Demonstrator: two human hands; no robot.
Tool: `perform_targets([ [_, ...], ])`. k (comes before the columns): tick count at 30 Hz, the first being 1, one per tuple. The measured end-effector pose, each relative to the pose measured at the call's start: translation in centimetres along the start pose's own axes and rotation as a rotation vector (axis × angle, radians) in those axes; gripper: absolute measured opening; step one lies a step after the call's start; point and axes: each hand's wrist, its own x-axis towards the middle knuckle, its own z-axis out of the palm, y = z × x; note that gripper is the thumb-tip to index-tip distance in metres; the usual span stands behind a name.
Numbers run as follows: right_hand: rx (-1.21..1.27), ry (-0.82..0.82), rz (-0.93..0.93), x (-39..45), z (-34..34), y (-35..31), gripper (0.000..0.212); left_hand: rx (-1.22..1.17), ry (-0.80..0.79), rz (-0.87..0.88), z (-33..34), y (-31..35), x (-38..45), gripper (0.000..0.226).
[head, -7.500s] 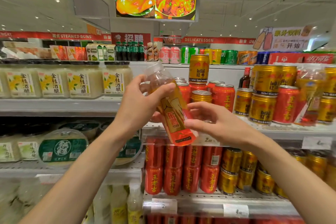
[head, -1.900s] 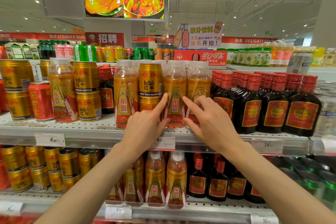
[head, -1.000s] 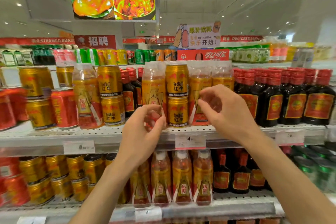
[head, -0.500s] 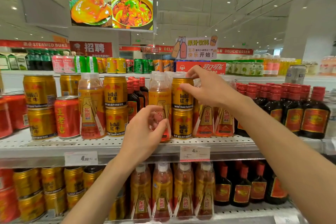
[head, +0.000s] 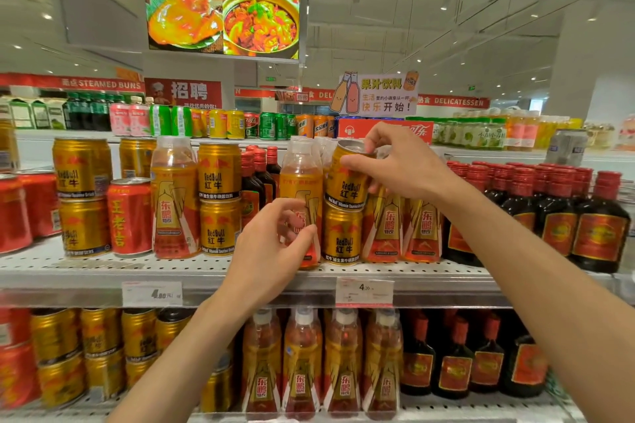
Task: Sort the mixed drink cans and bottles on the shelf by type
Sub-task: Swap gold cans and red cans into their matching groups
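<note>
Setting: supermarket aisle; we are facing a white perforated shelf across the middle of the frame, with a food screen hanging at upper centre.
Right hand: we are gripping the upper gold can by its rim, just right of centre; it is tilting on top of a second gold can standing on the shelf.
Left hand: we are curling our fingers round the lower part of an orange bottle at centre, just left of the two cans.
Hands: apart, each clamped on its own item.
Orange bottles: we are counting four on this shelf, one at left and two right of the stacked cans; four more in the lower centre.
Gold cans at left: two stacks of two showing in full.
Red cans: one in full, more at the left edge.
Dark bottles: rows filling the right, too many for us to count.
</note>
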Motion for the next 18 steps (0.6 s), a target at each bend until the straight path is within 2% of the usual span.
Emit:
perform_targets([
  [6,0.217,0.032,0.046,-1.8,-0.9,0.9,0.04,-0.017,-0.009,0.018,0.1,0.9,0.1,0.045],
  [13,0.412,-0.015,0.046,-5.1,-1.7,1.8,0.033,-0.057,-0.147,0.053,1.9,3.1,0.3,0.083],
  [18,0.46,-0.047,0.089,-6.6,-0.7,2.3,0.032,-0.071,-0.219,0.004,2.7,3.5,0.1,0.083],
])
